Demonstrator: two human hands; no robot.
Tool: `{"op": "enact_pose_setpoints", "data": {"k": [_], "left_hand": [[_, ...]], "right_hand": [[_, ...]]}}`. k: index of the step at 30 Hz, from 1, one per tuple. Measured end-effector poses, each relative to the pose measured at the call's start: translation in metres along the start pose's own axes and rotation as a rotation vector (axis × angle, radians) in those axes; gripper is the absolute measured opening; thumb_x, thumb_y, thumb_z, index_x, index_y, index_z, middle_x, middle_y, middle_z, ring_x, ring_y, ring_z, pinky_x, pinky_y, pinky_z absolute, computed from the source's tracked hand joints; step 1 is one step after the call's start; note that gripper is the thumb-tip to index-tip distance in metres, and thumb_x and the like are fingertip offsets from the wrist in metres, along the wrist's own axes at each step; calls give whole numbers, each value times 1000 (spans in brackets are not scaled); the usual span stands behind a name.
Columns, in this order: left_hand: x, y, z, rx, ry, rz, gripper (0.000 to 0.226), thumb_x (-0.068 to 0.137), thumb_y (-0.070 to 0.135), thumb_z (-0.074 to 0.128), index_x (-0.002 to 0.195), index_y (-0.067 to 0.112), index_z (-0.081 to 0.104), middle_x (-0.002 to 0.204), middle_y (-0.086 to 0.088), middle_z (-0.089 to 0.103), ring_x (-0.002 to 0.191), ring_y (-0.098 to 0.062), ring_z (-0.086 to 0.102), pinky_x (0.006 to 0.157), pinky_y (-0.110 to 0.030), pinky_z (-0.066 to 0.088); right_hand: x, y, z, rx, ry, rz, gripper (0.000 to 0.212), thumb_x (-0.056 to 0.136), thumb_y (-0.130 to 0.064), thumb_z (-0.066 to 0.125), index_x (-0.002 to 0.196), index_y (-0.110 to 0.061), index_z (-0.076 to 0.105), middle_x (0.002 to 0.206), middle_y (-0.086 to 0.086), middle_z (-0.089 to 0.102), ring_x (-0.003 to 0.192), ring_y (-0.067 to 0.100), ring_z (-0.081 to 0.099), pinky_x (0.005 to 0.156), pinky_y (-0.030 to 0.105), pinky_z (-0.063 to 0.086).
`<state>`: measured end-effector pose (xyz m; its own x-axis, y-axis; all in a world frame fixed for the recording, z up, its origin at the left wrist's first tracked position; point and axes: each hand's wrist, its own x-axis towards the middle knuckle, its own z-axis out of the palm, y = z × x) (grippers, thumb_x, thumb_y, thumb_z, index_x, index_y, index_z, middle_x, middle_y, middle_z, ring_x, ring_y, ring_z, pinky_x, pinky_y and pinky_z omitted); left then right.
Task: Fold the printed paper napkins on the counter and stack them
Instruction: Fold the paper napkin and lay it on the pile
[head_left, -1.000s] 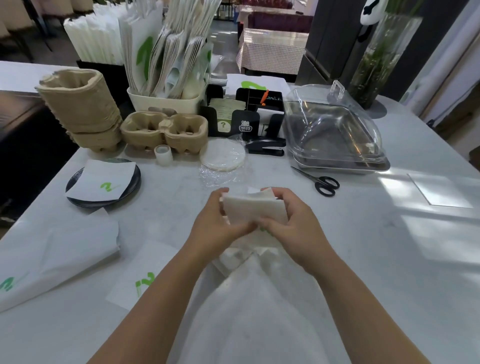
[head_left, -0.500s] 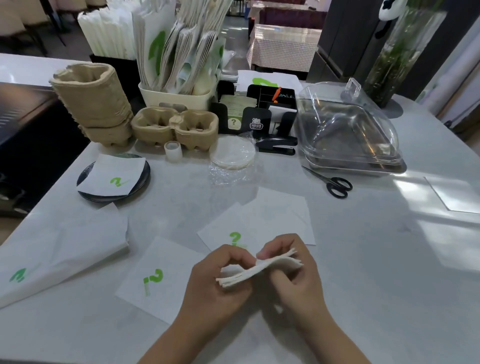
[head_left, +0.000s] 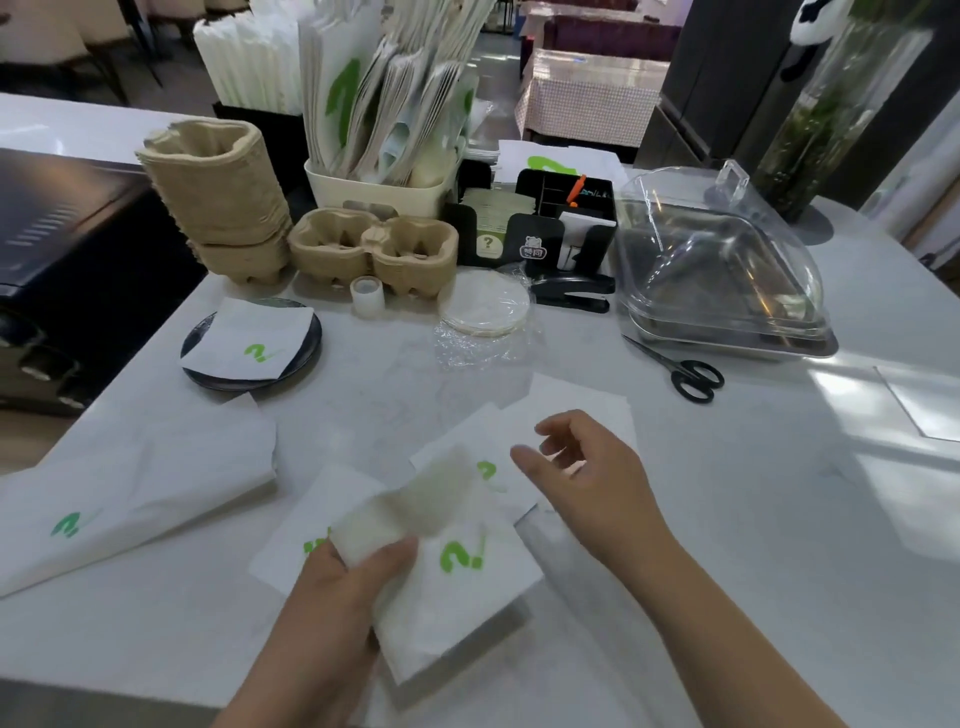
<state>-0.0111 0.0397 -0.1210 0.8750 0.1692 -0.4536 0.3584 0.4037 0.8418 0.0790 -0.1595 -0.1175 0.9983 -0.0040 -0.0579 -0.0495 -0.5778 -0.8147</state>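
Note:
My left hand (head_left: 343, 587) grips a white paper napkin (head_left: 457, 587) with a green question-mark print, held tilted just above the counter; its upper part is motion-blurred. My right hand (head_left: 587, 478) hovers open beside it, fingers spread, holding nothing. Under the held napkin lies a flat napkin (head_left: 306, 525) with a green print. Further back lie two overlapping flat napkins (head_left: 566, 415) on the white counter (head_left: 727, 519). Another printed napkin (head_left: 254, 340) rests on a dark plate (head_left: 306, 358) at the left.
A large white printed paper bag (head_left: 135, 488) lies at the left. Behind stand pulp cup carriers (head_left: 374, 249), a tape roll (head_left: 368, 296), wrapped round lids (head_left: 485, 312), a black stapler (head_left: 571, 293), scissors (head_left: 685, 374) and a clear domed tray (head_left: 722, 270).
My right hand has let go of the napkin and opened. My left hand now holds the napkin alone, swung down and left over a flat napkin.

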Motion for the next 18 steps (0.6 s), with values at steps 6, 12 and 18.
{"op": "enact_pose_setpoints", "data": {"k": [6,12,18], "left_hand": [[-10,-6,-2,-356,-63,-280,31,98,-8,40,111,-4,69,95,-24,81,74,-36,81,58,-47,66],[-2,-13,-5,-515,-108,-420,47,80,1,51,125,-6,65,121,-29,73,103,-47,71,72,-59,61],[5,-14,-2,-547,-151,-459,37,100,12,43,122,-2,68,120,-26,75,104,-45,72,84,-56,62]], "right_hand": [[31,0,22,-595,-134,15,56,76,-51,69,121,-22,55,110,-1,63,107,23,59,88,37,49],[39,-4,15,-386,-168,3,20,76,-29,75,75,-17,59,68,-8,56,67,16,54,60,30,45],[4,-36,-32,409,-212,104,30,82,-4,75,107,-16,63,94,10,79,78,29,73,71,36,54]]}}
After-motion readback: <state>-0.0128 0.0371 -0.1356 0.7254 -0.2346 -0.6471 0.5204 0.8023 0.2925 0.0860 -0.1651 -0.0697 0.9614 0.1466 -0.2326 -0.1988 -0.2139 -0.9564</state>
